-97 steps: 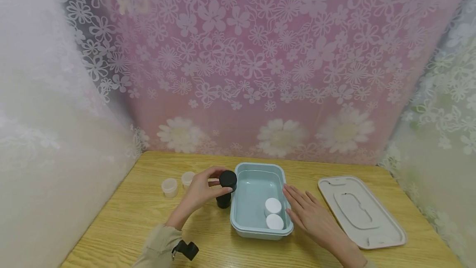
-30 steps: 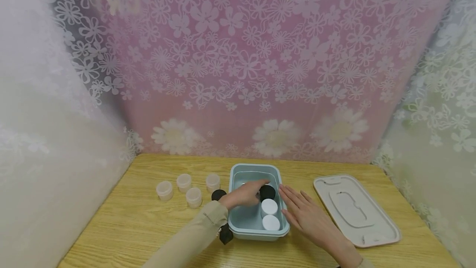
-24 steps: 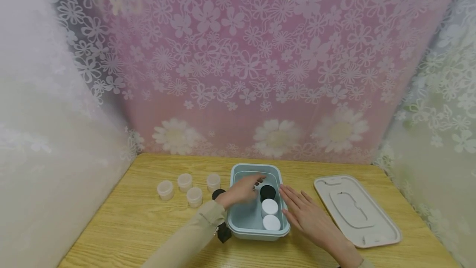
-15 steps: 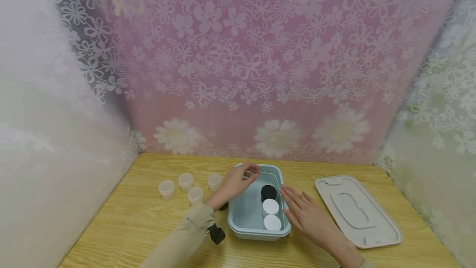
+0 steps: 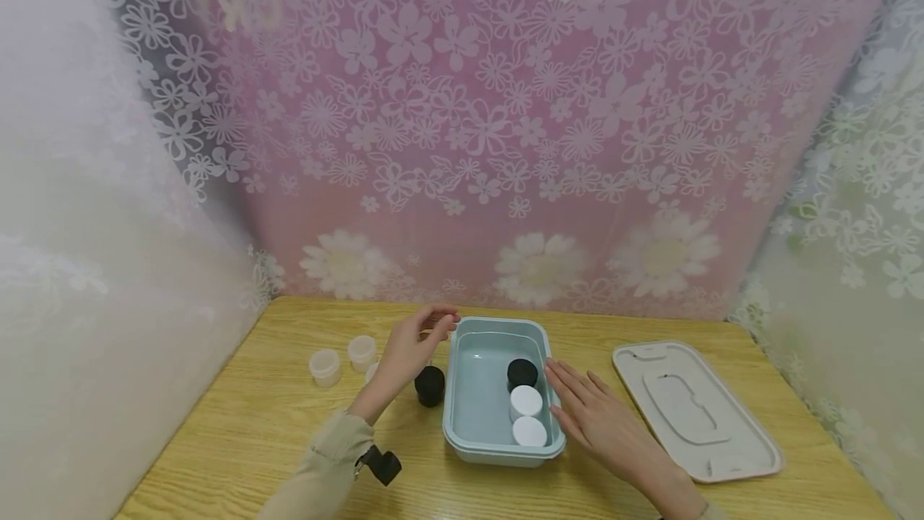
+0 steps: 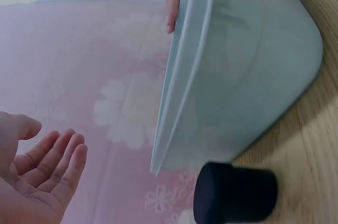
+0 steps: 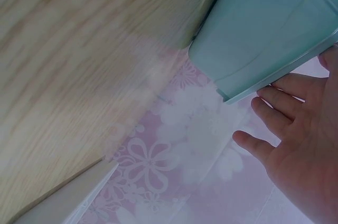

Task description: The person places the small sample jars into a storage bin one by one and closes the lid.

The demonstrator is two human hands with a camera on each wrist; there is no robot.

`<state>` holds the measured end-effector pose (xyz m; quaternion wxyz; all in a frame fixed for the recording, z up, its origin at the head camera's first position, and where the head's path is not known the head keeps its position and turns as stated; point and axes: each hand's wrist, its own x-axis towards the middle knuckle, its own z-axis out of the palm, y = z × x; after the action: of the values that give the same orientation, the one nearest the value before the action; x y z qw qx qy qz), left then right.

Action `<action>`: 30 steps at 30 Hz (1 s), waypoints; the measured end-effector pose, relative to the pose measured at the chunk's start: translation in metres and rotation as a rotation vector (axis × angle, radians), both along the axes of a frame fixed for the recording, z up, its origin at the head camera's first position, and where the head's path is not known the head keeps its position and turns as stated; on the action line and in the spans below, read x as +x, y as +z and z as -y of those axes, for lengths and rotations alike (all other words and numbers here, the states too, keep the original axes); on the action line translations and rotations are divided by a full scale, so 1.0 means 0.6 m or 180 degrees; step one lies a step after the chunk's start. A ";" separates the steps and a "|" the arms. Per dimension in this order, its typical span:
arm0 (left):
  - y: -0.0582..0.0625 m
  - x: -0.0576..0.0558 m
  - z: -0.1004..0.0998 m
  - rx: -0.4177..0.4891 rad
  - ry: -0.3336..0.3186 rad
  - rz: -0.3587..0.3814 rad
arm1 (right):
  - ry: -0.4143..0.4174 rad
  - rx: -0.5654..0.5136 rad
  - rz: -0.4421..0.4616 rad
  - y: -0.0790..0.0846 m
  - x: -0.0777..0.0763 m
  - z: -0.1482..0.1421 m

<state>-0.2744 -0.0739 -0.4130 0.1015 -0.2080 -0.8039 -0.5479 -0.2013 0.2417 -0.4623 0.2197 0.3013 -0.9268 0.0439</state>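
Note:
A light blue plastic tub (image 5: 469,449) stands mid-table. Along its right wall, inside, sit a black-capped jar (image 5: 522,373) and two white-lidded jars, the nearer white jar (image 5: 530,431) in the front corner. My left hand (image 5: 406,353) hovers left of the tub, holding nothing, its fingers loosely bent; in the left wrist view its palm shows bare. Below and beside it a black jar (image 5: 430,387) stands on the table, close to the tub's left wall. My right hand (image 5: 599,416) rests its straight fingertips on the tub's right rim.
Frosted clear jars, including one at far left (image 5: 325,367) and one beside it (image 5: 362,352), stand on the left; my left hand hides others partly. A pale lid (image 5: 696,408) lies on the right. A patterned curtain (image 5: 491,143) hangs behind the table.
My left hand set a black-capped jar in the tub behind the white ones, let go, and drew back left out of the tub. My right hand stayed at the rim.

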 end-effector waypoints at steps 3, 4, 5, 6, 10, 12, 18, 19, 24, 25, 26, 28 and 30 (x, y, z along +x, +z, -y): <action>-0.003 0.003 0.026 0.0173 0.0087 -0.0030 | -0.0023 0.0020 0.0008 0.000 0.000 0.000; -0.005 0.003 0.035 0.0205 0.0113 -0.0057 | -0.0040 0.0024 0.0016 -0.001 0.000 -0.001; -0.007 0.004 0.044 0.0213 0.0150 -0.0083 | -0.0054 0.0036 0.0016 -0.001 0.001 -0.001; -0.010 0.004 0.052 0.0207 0.0201 -0.0107 | -0.0061 0.0037 0.0021 -0.001 0.001 -0.001; -0.023 0.007 0.087 0.0044 0.0410 -0.0125 | -0.0058 0.0032 0.0028 0.000 0.001 0.000; -0.031 0.009 0.103 -0.0038 0.0479 -0.0061 | -0.0045 0.0036 0.0027 0.001 0.001 0.001; -0.061 0.015 0.145 -0.0261 0.0482 0.0132 | -0.0031 0.0029 0.0027 0.002 0.000 0.001; -0.066 0.017 0.150 -0.0316 0.0469 0.0146 | -0.0034 0.0026 0.0030 0.002 0.000 0.001; -0.083 0.024 0.168 -0.0542 0.0457 0.0263 | -0.0038 0.0022 0.0043 0.001 0.000 0.000; -0.085 0.025 0.171 -0.0573 0.0458 0.0284 | -0.0035 0.0024 0.0037 0.000 0.000 0.000; -0.088 0.026 0.173 -0.0599 0.0464 0.0307 | -0.0032 0.0023 0.0032 0.000 0.000 0.000; -0.092 0.027 0.177 -0.0664 0.0451 0.0321 | -0.0027 0.0017 0.0022 -0.001 0.000 0.000; -0.097 0.028 0.179 -0.0703 0.0436 0.0335 | -0.0024 0.0010 0.0022 -0.001 0.000 0.000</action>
<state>-0.2577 -0.1811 -0.4712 0.0728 -0.1336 -0.8758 -0.4580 -0.2012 0.2416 -0.4630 0.2162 0.2980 -0.9288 0.0425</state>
